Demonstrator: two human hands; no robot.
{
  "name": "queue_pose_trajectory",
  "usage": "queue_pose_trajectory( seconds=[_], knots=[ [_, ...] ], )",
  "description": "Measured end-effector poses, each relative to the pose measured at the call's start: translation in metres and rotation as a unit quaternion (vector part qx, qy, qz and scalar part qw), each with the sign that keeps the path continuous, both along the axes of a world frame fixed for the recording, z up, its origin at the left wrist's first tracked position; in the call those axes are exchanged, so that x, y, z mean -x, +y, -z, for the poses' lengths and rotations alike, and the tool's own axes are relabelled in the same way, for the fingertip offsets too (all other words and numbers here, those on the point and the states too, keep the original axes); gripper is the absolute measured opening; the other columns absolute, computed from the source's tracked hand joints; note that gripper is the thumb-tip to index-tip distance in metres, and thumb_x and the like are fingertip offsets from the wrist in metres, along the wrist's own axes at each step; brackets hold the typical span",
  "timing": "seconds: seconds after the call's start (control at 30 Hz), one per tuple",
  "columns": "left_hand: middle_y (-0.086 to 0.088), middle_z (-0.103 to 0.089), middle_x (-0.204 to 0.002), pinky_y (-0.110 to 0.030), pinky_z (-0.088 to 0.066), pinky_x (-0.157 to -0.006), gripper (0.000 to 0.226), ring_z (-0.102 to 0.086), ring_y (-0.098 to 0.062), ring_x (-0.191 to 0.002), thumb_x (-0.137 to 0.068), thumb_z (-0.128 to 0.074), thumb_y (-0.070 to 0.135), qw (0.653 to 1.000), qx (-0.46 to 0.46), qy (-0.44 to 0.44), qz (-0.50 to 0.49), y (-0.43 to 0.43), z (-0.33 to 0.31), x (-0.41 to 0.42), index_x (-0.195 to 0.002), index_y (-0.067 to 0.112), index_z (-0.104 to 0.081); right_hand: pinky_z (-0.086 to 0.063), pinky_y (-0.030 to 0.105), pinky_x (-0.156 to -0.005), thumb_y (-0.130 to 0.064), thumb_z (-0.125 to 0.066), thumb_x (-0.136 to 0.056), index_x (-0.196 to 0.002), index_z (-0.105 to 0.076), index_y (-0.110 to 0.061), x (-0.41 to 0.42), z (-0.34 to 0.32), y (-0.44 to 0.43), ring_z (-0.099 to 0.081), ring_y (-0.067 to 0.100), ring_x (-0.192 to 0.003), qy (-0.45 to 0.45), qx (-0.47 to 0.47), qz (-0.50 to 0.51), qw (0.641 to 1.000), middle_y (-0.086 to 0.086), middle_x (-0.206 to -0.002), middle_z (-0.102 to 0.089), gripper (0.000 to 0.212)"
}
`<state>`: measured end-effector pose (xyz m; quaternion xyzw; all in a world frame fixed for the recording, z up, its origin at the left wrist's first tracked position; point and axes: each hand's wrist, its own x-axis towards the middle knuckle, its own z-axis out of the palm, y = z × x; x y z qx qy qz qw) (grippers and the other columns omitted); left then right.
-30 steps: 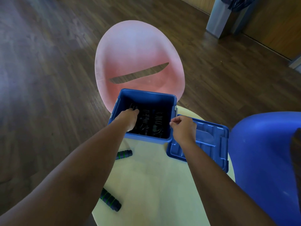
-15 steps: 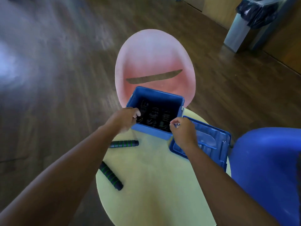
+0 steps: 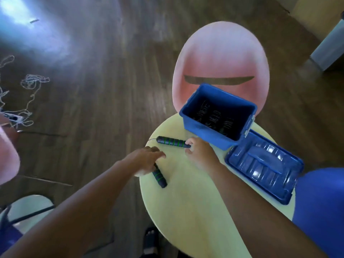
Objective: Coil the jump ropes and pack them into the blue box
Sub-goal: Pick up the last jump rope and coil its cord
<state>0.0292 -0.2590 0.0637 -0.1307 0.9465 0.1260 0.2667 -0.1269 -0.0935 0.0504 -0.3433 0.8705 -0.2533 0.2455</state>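
Observation:
The blue box (image 3: 202, 130) stands open at the far edge of the round yellow table (image 3: 195, 211), with dark coiled jump ropes (image 3: 214, 116) inside. Its blue lid (image 3: 264, 170) lies flat to the right of it. Two black handles with green rings lie on the table's left side. My right hand (image 3: 199, 152) pinches the right end of the far handle (image 3: 172, 142), whose thin wire runs off the left tip. My left hand (image 3: 147, 161) lies over the upper end of the near handle (image 3: 160, 177), fingers stretched out; the grip underneath is hidden.
A pink chair (image 3: 221, 58) stands just behind the table, a blue chair (image 3: 320, 202) at the right. Tangled white cord (image 3: 28, 90) lies on the wooden floor at far left. A sandalled foot (image 3: 150, 239) shows below the table edge.
Both hands left the blue box and came down to the two handles on the table. The view swung left, so the box now sits further right.

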Motion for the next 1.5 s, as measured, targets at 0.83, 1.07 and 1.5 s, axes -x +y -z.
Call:
queue_pose_trajectory(
  seconds=[0.83, 1.07, 1.5],
  knots=[
    [0.002, -0.059, -0.13, -0.04, -0.035, -0.107, 0.037, -0.05, -0.026, -0.122, -0.105, -0.041, 0.033, 0.993, 0.08, 0.076, 0.037, -0.022, 0.06, -0.04, -0.141, 0.035, -0.044, -0.047, 0.038, -0.08, -0.009, -0.057, -0.094, -0.129, -0.043, -0.026, -0.019, 0.076, -0.03, -0.052, 0.027, -0.106, 0.156, -0.127, 0.002, 0.979, 0.005, -0.124, -0.051, 0.041],
    [0.001, -0.056, -0.122, -0.034, -0.039, -0.096, 0.036, -0.051, -0.025, -0.119, -0.101, -0.052, 0.036, 0.982, -0.026, 0.159, -0.097, -0.029, 0.023, -0.045, -0.137, 0.031, -0.05, -0.041, 0.023, -0.081, -0.009, -0.06, -0.092, -0.122, -0.061, -0.019, -0.026, 0.044, -0.027, -0.058, 0.016, -0.104, -0.165, 0.077, 0.116, 0.976, 0.002, -0.118, -0.062, 0.031],
    [0.0, -0.054, -0.079, -0.029, -0.036, -0.067, 0.014, -0.051, -0.023, -0.078, -0.087, -0.046, 0.032, 0.855, -0.251, 0.369, -0.264, -0.015, -0.139, -0.006, -0.076, 0.024, -0.049, -0.058, 0.027, -0.081, -0.013, -0.057, -0.097, -0.112, -0.065, -0.002, -0.05, -0.147, -0.053, -0.064, 0.02, -0.099, -0.335, 0.427, 0.168, 0.822, 0.009, -0.106, -0.067, 0.02]
  ],
)
